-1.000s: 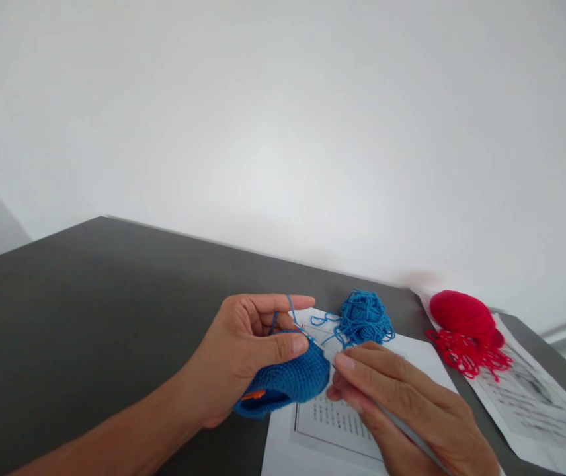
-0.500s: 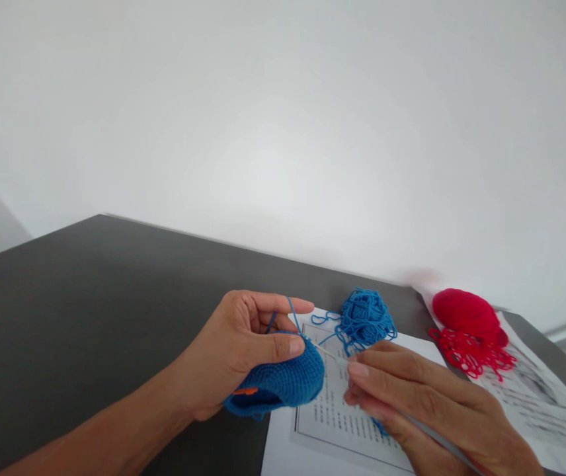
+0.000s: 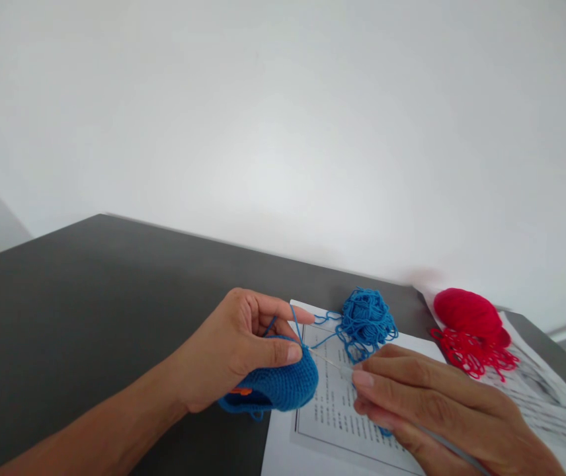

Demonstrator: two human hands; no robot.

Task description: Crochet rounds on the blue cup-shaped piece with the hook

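My left hand point(image 3: 243, 350) pinches a blue crocheted piece point(image 3: 290, 383) between thumb and fingers, and a strand of blue yarn runs over its outstretched index finger. The piece is cup-shaped, its opening facing down and left. Inside that opening shows an orange stitch marker point(image 3: 241, 391). My right hand point(image 3: 426, 396) is closed on a crochet hook point(image 3: 332, 363), held like a pen. The hook's thin metal shaft reaches to the upper edge of the piece, by the left thumb; its tip is too small to make out.
A loose ball of blue yarn point(image 3: 367, 317) lies behind my hands, partly on a printed sheet point(image 3: 307, 430). To the right, a red yarn ball point(image 3: 471, 320) with loose loops rests on another printed page point(image 3: 551, 410). The dark table point(image 3: 89, 317) meets a white wall point(image 3: 263, 132).
My right hand and the hook have drawn slightly right and down, showing more of the metal shaft. The blue piece has tilted slightly left, and my left index finger has dipped.
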